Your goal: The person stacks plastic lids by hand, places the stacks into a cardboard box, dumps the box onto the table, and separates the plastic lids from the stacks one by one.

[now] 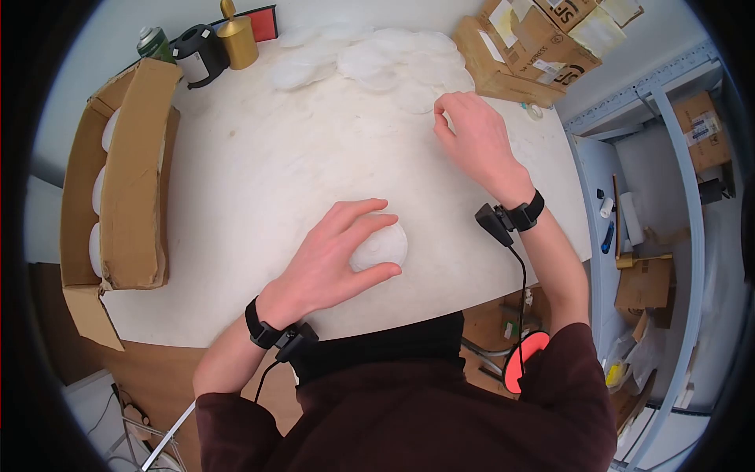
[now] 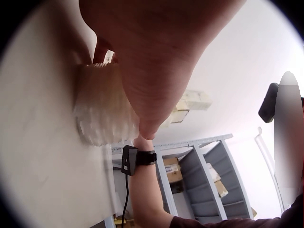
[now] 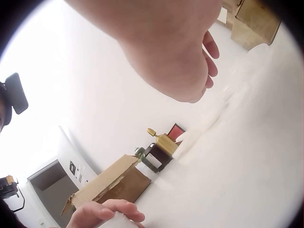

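A short stack of thin, translucent white discs (image 1: 381,250) stands on the white table near its front edge. My left hand (image 1: 322,256) holds it from the left, thumb on the near side and fingers arched round the far side. The left wrist view shows the stack's ridged side (image 2: 104,109) under the palm. Farther right and back, my right hand (image 1: 480,138) is over the table with its fingers loosely curled, nothing visible in them. It is close to the loose thin white discs (image 1: 370,63) spread along the table's back.
A long open cardboard box (image 1: 138,181) with white round stacks inside stands at left. Behind it are a green-capped bottle (image 1: 155,45), a black container (image 1: 200,57) and a gold container (image 1: 238,43). Cardboard boxes (image 1: 535,47) and a tape roll (image 1: 535,112) sit back right, beside a grey shelf (image 1: 668,149).
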`<action>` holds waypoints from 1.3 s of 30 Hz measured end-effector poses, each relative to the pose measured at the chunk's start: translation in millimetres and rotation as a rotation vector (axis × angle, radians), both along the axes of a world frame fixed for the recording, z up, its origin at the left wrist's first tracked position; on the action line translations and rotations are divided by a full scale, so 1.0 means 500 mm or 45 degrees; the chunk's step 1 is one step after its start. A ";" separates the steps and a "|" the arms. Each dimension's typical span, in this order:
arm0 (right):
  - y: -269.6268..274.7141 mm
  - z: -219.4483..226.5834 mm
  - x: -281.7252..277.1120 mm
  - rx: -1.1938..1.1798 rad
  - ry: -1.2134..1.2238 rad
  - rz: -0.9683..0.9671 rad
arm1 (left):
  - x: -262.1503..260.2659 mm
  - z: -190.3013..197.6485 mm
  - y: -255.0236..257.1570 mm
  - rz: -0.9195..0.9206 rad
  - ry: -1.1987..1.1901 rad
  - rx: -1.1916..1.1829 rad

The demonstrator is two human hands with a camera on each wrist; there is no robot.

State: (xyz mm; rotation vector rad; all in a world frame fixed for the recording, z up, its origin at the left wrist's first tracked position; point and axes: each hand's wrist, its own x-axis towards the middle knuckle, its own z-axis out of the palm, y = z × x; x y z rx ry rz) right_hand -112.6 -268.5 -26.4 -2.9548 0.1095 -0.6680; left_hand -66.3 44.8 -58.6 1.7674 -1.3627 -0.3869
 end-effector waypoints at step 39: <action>0.093 -0.053 -0.104 2.433 0.602 0.448 | 0.028 0.007 0.002 0.298 0.678 -0.252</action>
